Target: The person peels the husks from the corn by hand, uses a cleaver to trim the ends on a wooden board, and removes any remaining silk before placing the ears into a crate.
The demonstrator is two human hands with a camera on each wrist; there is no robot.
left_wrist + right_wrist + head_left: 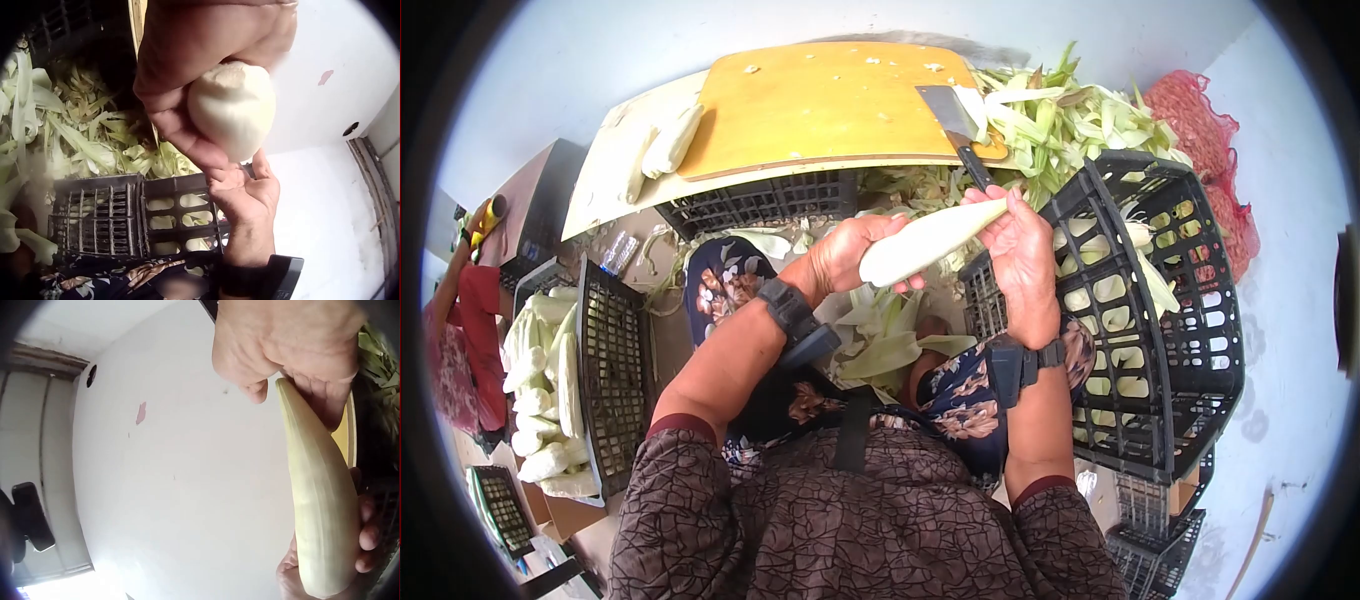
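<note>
A pale ear of corn (930, 240), still wrapped in smooth inner husk, lies across the space between both hands in the head view. My left hand (847, 255) holds its thick end, with fingers curled round the underside. In the left wrist view the blunt cut base of the corn (234, 115) faces the camera. My right hand (1025, 250) is at the tapered tip, palm up. The right wrist view shows that hand's thumb (255, 390) apart from the tip, and its fingers extended behind the corn.
A knife (955, 125) lies on the yellow board (830, 110), beside loose husks (1080, 120). Two husked-down ears (670, 145) rest at the left. Black crates (1155, 400) stand on the right, and another crate (615, 380) of corn on the left. A red mesh sack (1200, 130) leans against the wall.
</note>
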